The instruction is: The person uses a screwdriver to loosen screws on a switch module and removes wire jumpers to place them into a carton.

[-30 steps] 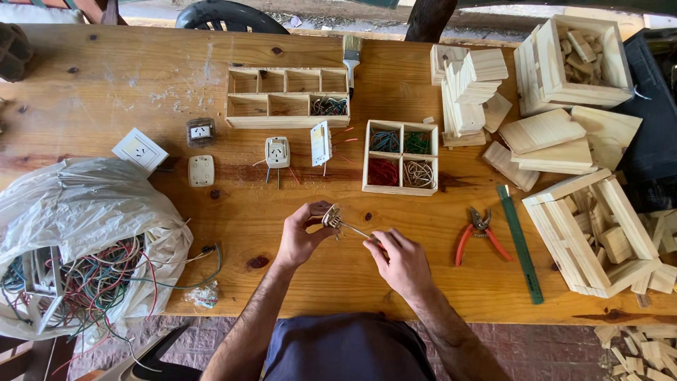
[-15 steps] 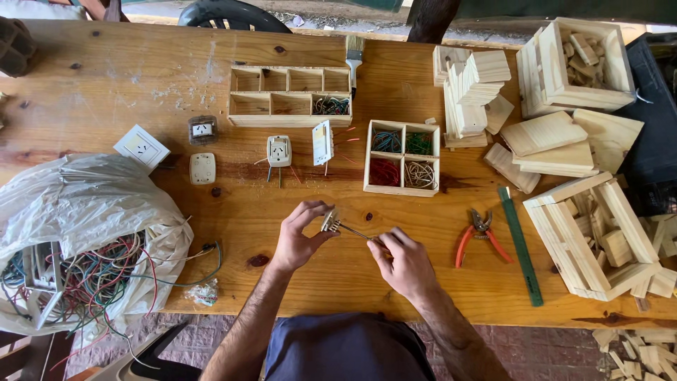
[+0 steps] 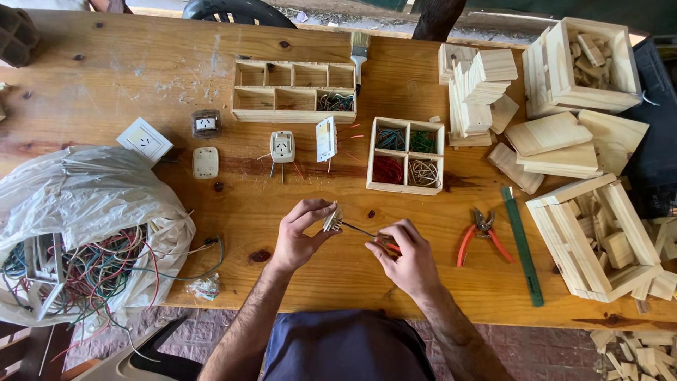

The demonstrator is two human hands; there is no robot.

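My left hand (image 3: pixel 300 234) pinches a small socket module (image 3: pixel 333 219) a little above the wooden table (image 3: pixel 141 77). My right hand (image 3: pixel 405 257) grips a red-handled screwdriver (image 3: pixel 386 243) whose thin shaft reaches left to the module. Just beyond the hands stands a square wooden box (image 3: pixel 405 156) with four compartments of sorted blue, green, red and pale wires.
A plastic bag (image 3: pixel 92 212) of tangled wires fills the left. White sockets (image 3: pixel 282 147) and switch plates (image 3: pixel 144 140) lie beyond it. A long divided wooden tray (image 3: pixel 294 92), a paintbrush (image 3: pixel 360 49), red pliers (image 3: pixel 481 233), a green ruler (image 3: pixel 522 243) and wooden crates (image 3: pixel 599 236) with offcuts sit around.
My hands have shifted slightly apart and toward me; the screwdriver shaft stays on the module. Nothing else on the table has moved.
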